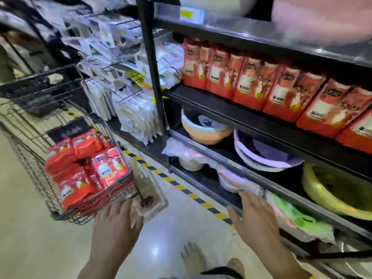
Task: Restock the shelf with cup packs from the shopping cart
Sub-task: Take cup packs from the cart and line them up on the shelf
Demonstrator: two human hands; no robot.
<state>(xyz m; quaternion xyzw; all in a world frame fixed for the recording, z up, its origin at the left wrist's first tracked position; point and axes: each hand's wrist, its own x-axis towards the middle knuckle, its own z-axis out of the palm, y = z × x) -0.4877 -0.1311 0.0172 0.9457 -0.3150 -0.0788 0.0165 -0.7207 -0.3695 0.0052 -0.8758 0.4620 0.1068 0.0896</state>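
Note:
Several red cup packs [80,168] lie piled in the wire shopping cart [66,213] at the left. A row of the same red packs [251,83] stands on a black shelf [241,115] at the upper right. My left hand [117,220] reaches forward, fingers straight, at the cart's near edge; it holds nothing. My right hand [253,216] is stretched out flat beside the lower shelf edge, empty, close to wrapped basins. The whole view is blurred by motion.
Plastic basins, orange [205,131], purple [265,156] and yellow-green [338,194], sit on the lower shelves. White packets [128,109] hang on hooks left of a black upright post [153,63]. Yellow-black tape [181,186] marks the floor. My bare feet [193,256] show at the bottom.

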